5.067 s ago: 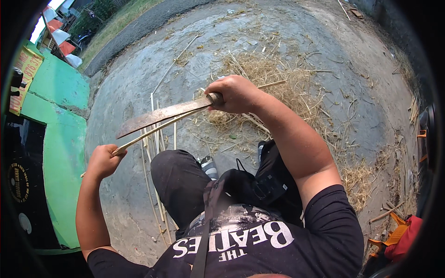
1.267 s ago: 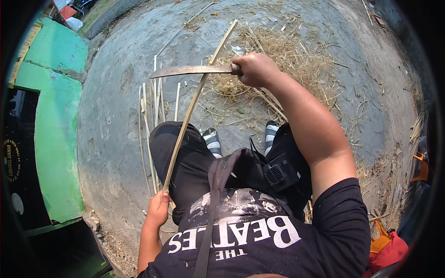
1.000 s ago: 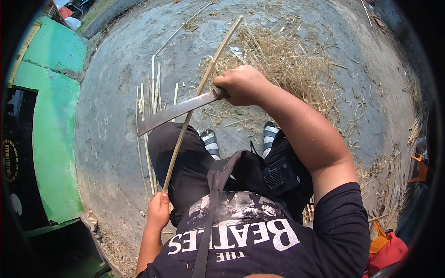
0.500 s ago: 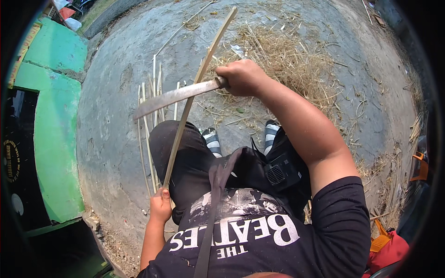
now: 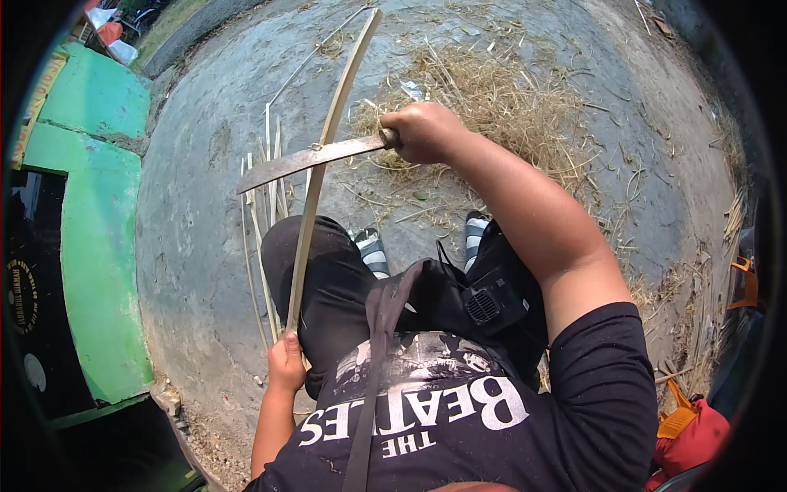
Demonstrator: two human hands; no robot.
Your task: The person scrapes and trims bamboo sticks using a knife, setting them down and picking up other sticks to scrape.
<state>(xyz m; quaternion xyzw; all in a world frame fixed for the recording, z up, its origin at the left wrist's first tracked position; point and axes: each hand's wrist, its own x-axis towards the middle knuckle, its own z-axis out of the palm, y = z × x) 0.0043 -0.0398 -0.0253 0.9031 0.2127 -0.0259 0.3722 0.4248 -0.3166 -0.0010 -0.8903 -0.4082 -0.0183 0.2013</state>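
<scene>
- The left hand (image 5: 286, 363) was closed around the near end of a long bamboo strip (image 5: 321, 164), low beside the person's left thigh.
- The strip ran from that hand up and away over the left knee, its far tip reaching near the top of the view.
- The right hand (image 5: 420, 131) was clamped on the handle of a long knife (image 5: 311, 157), arm stretched out to the far side.
- The blade lay across the strip about midway along its length, touching it, with its tip pointing left.
- Judging by where the blade sat, roughly the far half of the strip lay beyond it and the near half between blade and left hand; which part was already shaved I could not tell.
- A small bundle of thin slats (image 5: 264, 176) lay on the concrete ground (image 5: 188, 230) just left of the knee, seemingly finished pieces.
- A wide heap of dry shavings (image 5: 500, 98) was spread on the far side past the right hand, suggesting a good deal of work already done.
- No stock of unworked bamboo was visible, so how much remained was unclear.
</scene>
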